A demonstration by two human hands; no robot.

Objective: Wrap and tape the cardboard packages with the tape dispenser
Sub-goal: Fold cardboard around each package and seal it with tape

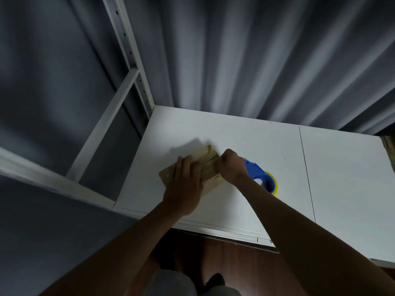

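A flat brown cardboard package (208, 162) lies on the white table (245, 137), near its left side. My left hand (184, 178) rests flat on top of the package, fingers straight. My right hand (233, 165) is curled round the handle of a blue tape dispenser (261, 175) with a yellow roll, at the package's right edge. The dispenser's front end is hidden behind my right hand.
A white metal shelf frame (128, 67) rises at the table's back left corner. Grey curtains (256, 50) hang behind the table. A seam (306, 167) splits the tabletop on the right. Dark wooden floor (224, 253) shows below the front edge.
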